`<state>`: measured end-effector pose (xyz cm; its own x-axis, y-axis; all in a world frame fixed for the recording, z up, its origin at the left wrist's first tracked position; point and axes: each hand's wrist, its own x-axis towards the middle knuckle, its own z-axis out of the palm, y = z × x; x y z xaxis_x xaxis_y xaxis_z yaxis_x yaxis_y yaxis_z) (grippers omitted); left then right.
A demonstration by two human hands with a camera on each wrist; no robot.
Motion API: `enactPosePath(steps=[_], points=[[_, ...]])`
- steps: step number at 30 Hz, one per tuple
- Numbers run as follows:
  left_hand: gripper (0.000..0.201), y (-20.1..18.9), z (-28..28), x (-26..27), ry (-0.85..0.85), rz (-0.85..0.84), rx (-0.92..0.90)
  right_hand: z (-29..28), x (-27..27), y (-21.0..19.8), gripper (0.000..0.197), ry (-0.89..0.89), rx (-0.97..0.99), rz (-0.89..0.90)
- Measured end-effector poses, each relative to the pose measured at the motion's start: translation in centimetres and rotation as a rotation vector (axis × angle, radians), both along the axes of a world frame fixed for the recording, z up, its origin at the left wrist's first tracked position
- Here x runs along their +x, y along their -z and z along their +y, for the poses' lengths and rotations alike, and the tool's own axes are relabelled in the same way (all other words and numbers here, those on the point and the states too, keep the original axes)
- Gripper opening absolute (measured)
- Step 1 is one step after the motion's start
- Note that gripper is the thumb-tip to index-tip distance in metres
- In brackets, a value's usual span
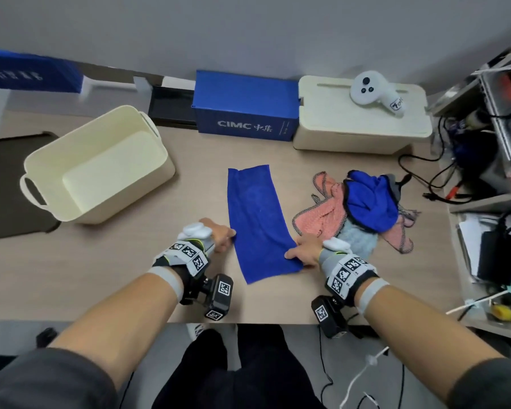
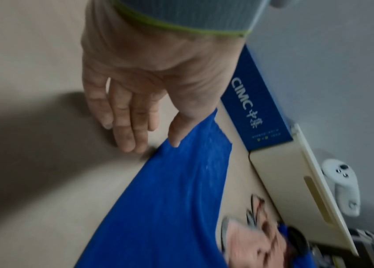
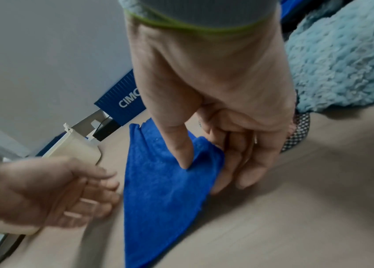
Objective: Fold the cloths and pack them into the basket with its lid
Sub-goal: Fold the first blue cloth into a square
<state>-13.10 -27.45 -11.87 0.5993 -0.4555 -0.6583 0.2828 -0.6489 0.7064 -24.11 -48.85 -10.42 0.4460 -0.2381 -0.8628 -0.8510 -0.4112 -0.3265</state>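
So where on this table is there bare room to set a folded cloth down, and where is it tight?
Bare table lies between the cream basket and the blue cloth, and along the near edge in front of both hands. A narrower strip runs between the blue cloth and the cloth pile. The back edge is crowded: blue box and lidded cream box.

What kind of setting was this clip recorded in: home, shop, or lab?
Most likely an office or lab workbench, not a home. A white VR controller lies on a cream lidded box by the wall, a blue CIMC box stands beside it, and the shelving at right holds cables and adapters.
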Motion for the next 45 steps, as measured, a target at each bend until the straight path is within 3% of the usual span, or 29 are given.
enactPosePath(steps=[1,3,5,7,9,11,13,15,17,18,20,24,27,28,31,32,36,38,40,43,45], points=[[0.029,0.8,-0.2,-0.8,-0.019,0.034,0.076,0.3,0.2,-0.7,0.021,0.037,0.015,-0.004],[0.041,0.3,-0.3,-3.2,-0.154,0.131,0.422,0.9,0.3,-1.5,0.015,0.153,0.063,0.0],[0.044,-0.2,-0.3,-4.6,-0.099,0.106,0.54,1.6,0.4,-2.4,0.01,0.216,0.085,-0.028],[0.032,-0.8,-0.3,-4.6,-0.059,0.037,0.58,2.2,0.3,-3.0,0.01,0.302,0.13,-0.075],[0.028,-0.9,-0.6,-4.5,-0.048,0.028,0.497,2.5,0.2,-3.5,0.019,0.413,0.213,-0.114],[0.028,-0.6,-0.8,-4.8,-0.171,0.114,0.365,2.9,0.0,-3.9,0.025,0.481,0.263,-0.152],[0.019,-1.2,-1.1,-5.1,-0.384,0.254,0.17,3.1,0.1,-4.0,0.03,0.567,0.318,-0.213],[0.017,-2.0,-1.2,-5.7,-0.593,0.428,0.009,3.7,0.4,-4.7,0.024,0.672,0.421,-0.257],[0.022,-2.5,-1.2,-6.0,-0.682,0.595,-0.11,3.9,0.6,-5.0,0.011,0.734,0.532,-0.299],[0.023,-2.6,-1.0,-6.2,-0.695,0.665,-0.155,4.0,0.4,-5.2,0.017,0.755,0.573,-0.307],[0.02,-2.5,-0.7,-6.2,-0.638,0.733,-0.141,3.6,0.2,-5.0,0.022,0.728,0.577,-0.27],[0.008,-2.5,1.1,-7.0,-0.436,0.638,0.075,3.0,-1.5,-4.5,0.023,0.524,0.342,-0.108],[0.007,-2.4,2.4,-7.4,-0.387,0.563,0.183,3.1,-2.9,-4.0,0.008,0.332,0.225,-0.03],[0.012,-2.7,2.7,-7.6,-0.371,0.544,0.199,3.3,-3.2,-3.9,0.012,0.302,0.215,-0.033],[0.015,-3.0,3.1,-7.5,-0.362,0.437,0.183,3.3,-3.3,-3.8,0.062,0.298,0.216,-0.166],[0.01,-3.1,3.1,-7.2,-0.403,0.389,0.139,3.3,-3.0,-4.0,0.063,0.285,0.218,-0.218],[0.009,-3.8,3.3,-5.0,-0.601,0.33,-0.046,2.6,-0.9,-4.8,0.014,0.237,0.276,-0.325],[0.011,-4.6,3.4,-4.1,-0.597,0.408,-0.109,2.2,-0.1,-5.4,0.02,0.246,0.367,-0.344],[0.021,-4.8,3.5,-3.1,-0.584,0.458,-0.173,1.6,0.6,-5.7,0.031,0.181,0.325,-0.338],[0.042,-4.0,3.2,-2.1,-0.596,0.386,-0.164,1.2,2.0,-5.1,0.037,0.111,0.203,-0.356],[0.034,-3.6,2.5,-1.4,-0.631,0.317,-0.117,1.2,3.1,-4.1,0.033,0.14,0.228,-0.354]])
